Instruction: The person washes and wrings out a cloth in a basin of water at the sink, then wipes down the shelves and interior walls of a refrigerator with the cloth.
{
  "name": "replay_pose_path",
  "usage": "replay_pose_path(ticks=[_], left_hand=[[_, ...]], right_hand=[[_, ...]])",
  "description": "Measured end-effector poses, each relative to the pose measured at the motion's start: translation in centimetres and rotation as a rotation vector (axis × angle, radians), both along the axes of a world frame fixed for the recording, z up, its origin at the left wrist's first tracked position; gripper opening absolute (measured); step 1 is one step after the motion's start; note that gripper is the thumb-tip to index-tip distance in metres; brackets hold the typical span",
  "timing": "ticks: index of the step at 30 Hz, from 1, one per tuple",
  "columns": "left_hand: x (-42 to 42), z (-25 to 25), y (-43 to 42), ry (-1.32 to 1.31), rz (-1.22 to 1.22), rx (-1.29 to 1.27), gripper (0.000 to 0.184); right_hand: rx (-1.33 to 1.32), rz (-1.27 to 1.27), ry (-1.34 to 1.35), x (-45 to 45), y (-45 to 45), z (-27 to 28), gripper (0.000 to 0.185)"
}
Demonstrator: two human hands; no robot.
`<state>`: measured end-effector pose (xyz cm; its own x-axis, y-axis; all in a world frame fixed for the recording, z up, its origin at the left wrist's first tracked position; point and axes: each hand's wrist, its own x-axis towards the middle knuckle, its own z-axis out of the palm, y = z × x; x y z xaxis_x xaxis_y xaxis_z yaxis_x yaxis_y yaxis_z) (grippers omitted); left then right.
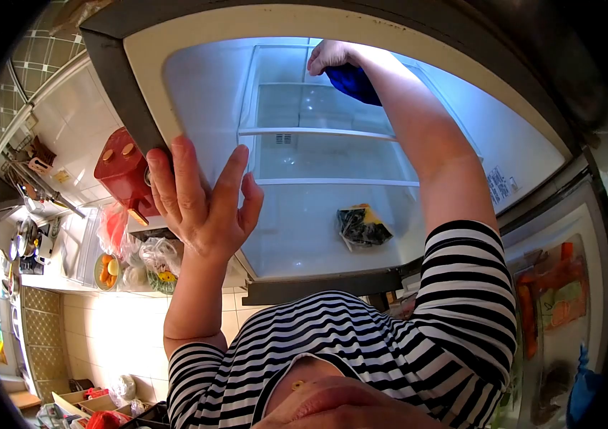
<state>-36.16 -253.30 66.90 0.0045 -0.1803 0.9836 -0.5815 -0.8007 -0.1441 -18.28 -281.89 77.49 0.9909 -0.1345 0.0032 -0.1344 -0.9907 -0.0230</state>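
The fingers of the right hand (331, 57), at the top centre of the frame, bend closed over a blue cloth (354, 84); I can't make out every fingertip against the glare. The cloth bunches under the palm and hangs toward the wrist. I'd judge it light, limp and hard to damage, best held gathered through its thick middle, since a loose edge could trail or catch. The left hand (204, 211), left of centre, spreads its fingers wide and grips nothing, near the rim of the refrigerator (148, 61); whether it touches, I can't tell. Below the cloth run the pale shelf edges (318, 131), and lower still, right of centre, a crumpled dark packet (363, 227) lies on the refrigerator floor.
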Motion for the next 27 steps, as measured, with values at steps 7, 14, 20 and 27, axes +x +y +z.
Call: replay_pose_path(ticks=[7,14,20,27], left_hand=[[-0.11,0.03,0.1,0.003,0.031,0.008,0.026],[-0.18,0.1,0.03,0.015,-0.016,0.025,0.027],[-0.31,0.17,-0.02,0.022,-0.005,0.02,0.026],[-0.27,0.1,-0.06,0.015,0.03,-0.003,0.029]], right_hand=[[0.024,0.016,0.007,-0.24,0.17,-0.13,0.05],[0.038,0.024,0.001,-0.24,0.35,-0.24,0.051],[0.047,0.033,0.007,-0.46,0.47,-0.39,0.052],[0.066,0.049,0.004,-0.85,0.43,-0.03,0.054]])
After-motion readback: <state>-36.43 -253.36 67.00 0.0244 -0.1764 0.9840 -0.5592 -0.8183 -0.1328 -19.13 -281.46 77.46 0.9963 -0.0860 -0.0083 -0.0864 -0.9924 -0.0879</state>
